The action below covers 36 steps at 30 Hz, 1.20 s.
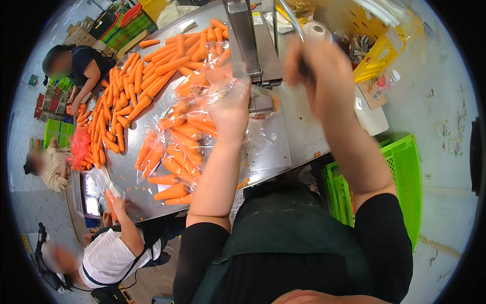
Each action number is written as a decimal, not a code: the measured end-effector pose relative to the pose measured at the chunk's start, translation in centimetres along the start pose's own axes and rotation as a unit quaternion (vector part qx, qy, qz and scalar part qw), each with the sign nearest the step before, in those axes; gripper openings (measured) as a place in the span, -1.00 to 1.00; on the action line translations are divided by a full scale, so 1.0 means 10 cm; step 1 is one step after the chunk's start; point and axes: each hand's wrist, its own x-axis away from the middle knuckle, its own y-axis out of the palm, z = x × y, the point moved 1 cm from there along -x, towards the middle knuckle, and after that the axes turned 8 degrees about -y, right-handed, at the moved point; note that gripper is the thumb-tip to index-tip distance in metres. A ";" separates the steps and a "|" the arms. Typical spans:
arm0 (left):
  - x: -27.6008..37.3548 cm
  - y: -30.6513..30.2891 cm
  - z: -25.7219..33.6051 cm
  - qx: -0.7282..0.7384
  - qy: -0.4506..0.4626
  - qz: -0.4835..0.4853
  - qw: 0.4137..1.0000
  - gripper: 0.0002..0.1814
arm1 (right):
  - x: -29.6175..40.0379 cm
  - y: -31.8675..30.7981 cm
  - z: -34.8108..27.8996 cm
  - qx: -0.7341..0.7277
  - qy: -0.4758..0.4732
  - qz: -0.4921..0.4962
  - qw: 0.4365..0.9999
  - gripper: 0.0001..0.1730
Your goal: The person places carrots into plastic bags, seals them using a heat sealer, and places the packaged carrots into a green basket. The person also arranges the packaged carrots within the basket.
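Note:
My left hand (229, 108) grips the gathered top of a clear plastic bag (224, 89) beside a grey metal bench machine (243, 41). Orange shows through the film around my fingers, but the bag's contents are partly hidden. At the machine's right, my right hand (328, 74), blurred, is closed around the dark grip of a metal lever (291, 17). Left of my left forearm lie several clear bags of carrots (184, 131). Some clear film (260, 135) spreads on the steel table (303, 131) just below the machine.
Loose carrots (152, 76) are heaped across the table's far side. A person in white (110, 250) bags carrots at the left; two other people (91, 64) stand beyond the heap. Green plastic crates (404, 186) stand by my right elbow. A bottle (385, 83) and yellow crate (379, 57) sit right.

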 end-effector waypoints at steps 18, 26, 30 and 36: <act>0.80 -0.33 -0.46 -0.340 0.204 -0.371 0.840 -0.55 | 2.35 -1.49 -1.18 0.199 -0.076 0.345 0.914 -0.85; 0.43 -0.40 -0.61 -0.267 0.200 -0.344 0.878 -0.88 | 2.28 -1.07 -0.42 0.624 0.277 0.054 0.729 -0.12; 0.28 -0.52 -0.04 -0.003 -0.014 -0.369 0.929 -0.94 | 1.62 -0.33 0.66 0.393 0.142 -0.031 0.908 0.05; 0.56 -0.70 0.15 0.097 -0.070 -0.252 0.960 -0.77 | 0.94 0.26 0.99 0.096 0.073 -0.001 0.993 -0.73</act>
